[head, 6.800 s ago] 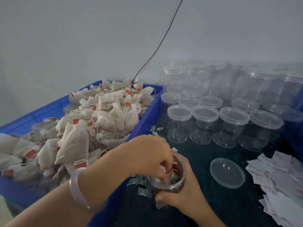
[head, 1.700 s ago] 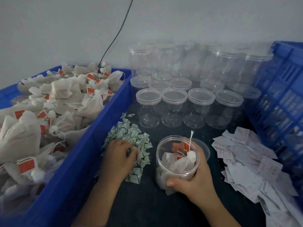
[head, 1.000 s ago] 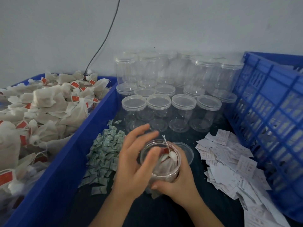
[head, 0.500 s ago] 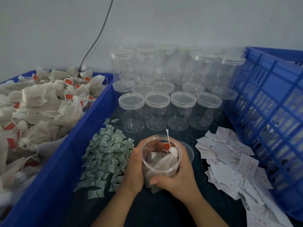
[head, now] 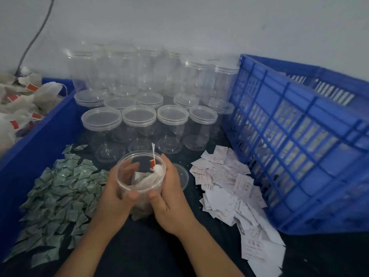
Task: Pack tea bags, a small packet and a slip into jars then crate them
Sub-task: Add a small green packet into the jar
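The left hand [head: 114, 189] and right hand [head: 169, 196] curl fingers round the half-packed jar [head: 139, 172]; next, probably, one hand lets go to fetch a slip [head: 219, 157].

Jar [head: 140, 172] stands centre front, with tea bags [head: 147, 180] inside. Packets [head: 60, 192] lie to its left, slips [head: 229, 186] to its right, and a loose lid [head: 182, 175] just beside it on the right. Lidded jars [head: 138, 116] stand behind. Bin [head: 40, 144] at far left; crate [head: 299, 156] at far right.
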`<state>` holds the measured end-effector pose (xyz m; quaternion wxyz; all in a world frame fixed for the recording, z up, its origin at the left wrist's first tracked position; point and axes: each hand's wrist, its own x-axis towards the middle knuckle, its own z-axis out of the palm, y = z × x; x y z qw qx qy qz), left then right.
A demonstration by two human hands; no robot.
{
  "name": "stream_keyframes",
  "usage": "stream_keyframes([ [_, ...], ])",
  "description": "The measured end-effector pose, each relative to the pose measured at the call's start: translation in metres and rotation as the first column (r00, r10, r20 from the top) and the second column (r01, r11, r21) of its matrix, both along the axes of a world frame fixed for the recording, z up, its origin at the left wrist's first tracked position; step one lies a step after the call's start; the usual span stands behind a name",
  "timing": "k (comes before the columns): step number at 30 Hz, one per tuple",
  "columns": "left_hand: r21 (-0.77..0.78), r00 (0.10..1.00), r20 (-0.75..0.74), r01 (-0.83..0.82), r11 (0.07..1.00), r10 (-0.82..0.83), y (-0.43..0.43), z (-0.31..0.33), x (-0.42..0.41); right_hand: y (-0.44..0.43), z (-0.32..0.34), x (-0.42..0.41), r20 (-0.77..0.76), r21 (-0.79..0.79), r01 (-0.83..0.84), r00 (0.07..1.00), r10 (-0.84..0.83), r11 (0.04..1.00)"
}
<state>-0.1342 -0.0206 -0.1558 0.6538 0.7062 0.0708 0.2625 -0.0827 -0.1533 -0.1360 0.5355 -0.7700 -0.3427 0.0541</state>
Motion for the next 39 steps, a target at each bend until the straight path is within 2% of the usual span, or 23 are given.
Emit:
stream_keyframes([
  [6, 0.142, 0.999, 0.003, 0.034, 0.989, -0.035, -0.002, 0.004, 0.004, -0.004, -0.004, 0.01, -0.021, -0.023, -0.026, 0.999, 0.026, 0.999],
  [14, 0.134, 1.0, -0.015, -0.006, 0.991, 0.008, -0.003, 0.007, 0.011, -0.001, -0.003, 0.014, -0.032, 0.065, 0.001, 0.999, 0.001, 0.998],
  [19, 0.126, 1.0, -0.003, -0.027, 0.992, 0.027, -0.001, 0.003, 0.016, -0.004, 0.0, 0.014, -0.093, 0.009, 0.04, 0.995, -0.039, 0.999],
  [24, 0.159, 0.999, -0.026, -0.017, 0.987, 0.021, 0.003, -0.002, 0.018, -0.011, 0.004, 0.013, -0.133, -0.067, 0.091, 0.986, -0.1, 0.994],
  [27, 0.173, 0.994, -0.045, -0.093, 0.98, 0.102, 0.002, -0.007, 0.022, -0.029, 0.015, 0.018, -0.032, -0.094, 0.23, 0.972, -0.234, 0.969],
  [30, 0.195, 0.99, -0.067, -0.11, 0.975, 0.125, 0.001, -0.009, 0.025, -0.068, 0.034, 0.041, 0.161, -0.174, 0.445, 0.893, -0.421, 0.878],
  [32, 0.152, 0.997, -0.053, -0.046, 0.987, 0.055, 0.003, -0.006, 0.025, -0.099, 0.046, 0.057, 0.258, -0.36, 0.52, 0.853, -0.453, 0.775],
  [34, 0.084, 0.999, -0.04, 0.031, 0.996, -0.028, 0.001, -0.001, 0.024, -0.12, 0.052, 0.069, 0.264, -0.597, 0.501, 0.86, -0.436, 0.627],
  [36, 0.056, 1.0, 0.008, -0.007, 0.998, 0.006, -0.005, 0.003, 0.021, -0.127, 0.051, 0.074, 0.218, -0.763, 0.425, 0.879, -0.425, 0.487],
  [39, 0.022, 0.997, 0.021, -0.072, 0.997, 0.072, -0.015, 0.01, 0.016, -0.129, 0.045, 0.073, 0.223, -0.834, 0.384, 0.892, -0.394, 0.397],
])
